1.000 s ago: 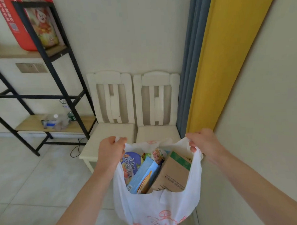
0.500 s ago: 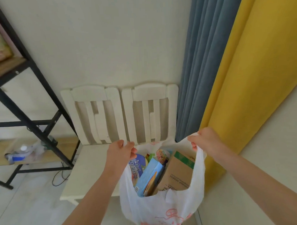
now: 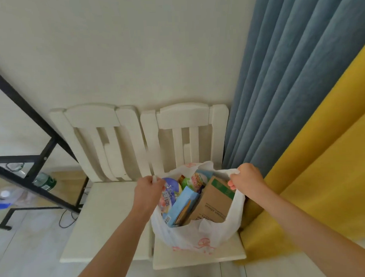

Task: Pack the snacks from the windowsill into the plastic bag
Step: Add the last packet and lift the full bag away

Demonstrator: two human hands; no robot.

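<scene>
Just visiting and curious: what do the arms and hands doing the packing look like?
They are a person's bare arms, no robot parts. No sleeve shows on either forearm, and neither the left hand nor the right hand wears a glove. No watch or bracelet shows at either wrist. Rings on the fingers: too small to tell.

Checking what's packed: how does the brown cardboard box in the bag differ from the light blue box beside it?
The brown cardboard box is bulkier, the light blue box slimmer. The brown one has a green top; the blue one is blue there. Both stand tilted in the plastic bag.
</scene>
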